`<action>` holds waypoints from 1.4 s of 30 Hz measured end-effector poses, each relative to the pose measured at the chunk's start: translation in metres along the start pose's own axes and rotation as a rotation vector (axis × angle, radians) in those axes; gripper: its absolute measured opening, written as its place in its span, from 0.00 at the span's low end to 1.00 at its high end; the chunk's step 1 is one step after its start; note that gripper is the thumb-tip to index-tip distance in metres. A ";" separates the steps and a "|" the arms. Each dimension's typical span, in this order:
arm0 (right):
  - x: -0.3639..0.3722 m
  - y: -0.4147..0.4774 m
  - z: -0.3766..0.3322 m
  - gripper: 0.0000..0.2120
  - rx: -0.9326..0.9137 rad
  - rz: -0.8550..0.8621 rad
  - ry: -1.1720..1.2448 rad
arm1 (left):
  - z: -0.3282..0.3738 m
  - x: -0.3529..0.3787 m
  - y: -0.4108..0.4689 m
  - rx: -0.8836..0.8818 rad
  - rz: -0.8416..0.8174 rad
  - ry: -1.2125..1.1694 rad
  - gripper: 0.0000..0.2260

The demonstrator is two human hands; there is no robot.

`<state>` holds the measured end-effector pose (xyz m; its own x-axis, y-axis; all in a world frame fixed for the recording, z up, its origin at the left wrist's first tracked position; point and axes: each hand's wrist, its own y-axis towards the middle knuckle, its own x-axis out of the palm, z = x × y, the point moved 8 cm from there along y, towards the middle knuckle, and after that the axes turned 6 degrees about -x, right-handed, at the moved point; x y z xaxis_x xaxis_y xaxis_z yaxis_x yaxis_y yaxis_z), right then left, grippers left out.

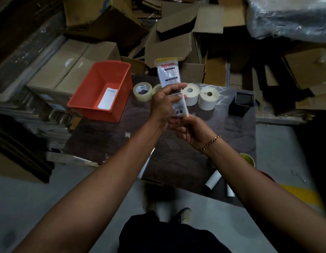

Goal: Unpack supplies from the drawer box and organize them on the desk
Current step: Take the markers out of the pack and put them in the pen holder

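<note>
I hold a long clear plastic packet (169, 73) with a yellow top and red print upright above the dark desk (107, 136). My left hand (163, 105) grips its middle from the left. My right hand (192, 130), with a gold bracelet at the wrist, pinches its lower end. The orange drawer box (120, 83) stands at the desk's back left with a white label sheet (107, 98) lying inside. Behind the packet stand a clear tape roll (142, 91), a second one partly hidden by my left hand, and two white label rolls (190, 96) (208, 98).
A black square cup (241, 103) stands at the desk's back right. Cardboard boxes (176, 42) pile up behind and left of the desk. White rolled sheets (214, 180) lean under the desk's near edge, and a yellow-rimmed container (248, 159) sits to the right. My shoes show on the grey floor below.
</note>
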<state>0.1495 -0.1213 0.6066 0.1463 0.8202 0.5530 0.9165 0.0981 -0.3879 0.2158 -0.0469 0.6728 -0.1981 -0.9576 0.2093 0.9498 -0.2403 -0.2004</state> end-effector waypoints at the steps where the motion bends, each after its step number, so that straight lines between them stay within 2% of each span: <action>1: 0.002 0.001 0.000 0.14 -0.003 -0.013 0.021 | 0.002 0.002 -0.002 0.000 -0.010 0.004 0.14; 5: 0.012 -0.001 -0.001 0.17 -0.021 -0.075 0.002 | 0.010 0.005 -0.005 -0.013 -0.024 -0.012 0.11; 12: 0.012 -0.001 0.002 0.14 -0.043 -0.126 -0.048 | 0.015 -0.004 -0.001 0.016 -0.020 -0.033 0.11; 17: 0.014 -0.002 0.002 0.18 -0.047 -0.183 -0.024 | 0.023 -0.006 -0.001 0.036 -0.014 -0.035 0.11; 21: 0.017 0.000 -0.002 0.16 -0.045 -0.193 -0.087 | 0.026 -0.003 -0.002 0.038 -0.004 0.005 0.12; 25: 0.010 0.003 -0.005 0.11 -0.058 -0.079 -0.251 | 0.020 -0.001 -0.005 0.030 0.051 0.067 0.13; 28: 0.000 0.002 0.005 0.07 -0.058 -0.055 -0.340 | 0.011 -0.008 0.003 -0.020 0.084 -0.034 0.13; 34: -0.009 0.002 -0.003 0.04 -0.123 0.030 -0.363 | -0.020 0.007 -0.001 -0.096 0.061 0.049 0.16; 40: -0.081 -0.013 0.030 0.09 -0.005 0.205 -0.498 | -0.049 0.021 0.026 -0.161 0.028 0.110 0.16; 42: -0.114 -0.032 0.049 0.14 0.053 0.296 -0.498 | -0.070 0.025 0.038 -0.204 0.014 0.162 0.16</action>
<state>0.0848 -0.1905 0.5197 0.1887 0.9820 0.0074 0.8417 -0.1579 -0.5164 0.2295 -0.0914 0.6036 -0.2372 -0.9701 0.0522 0.8876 -0.2383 -0.3943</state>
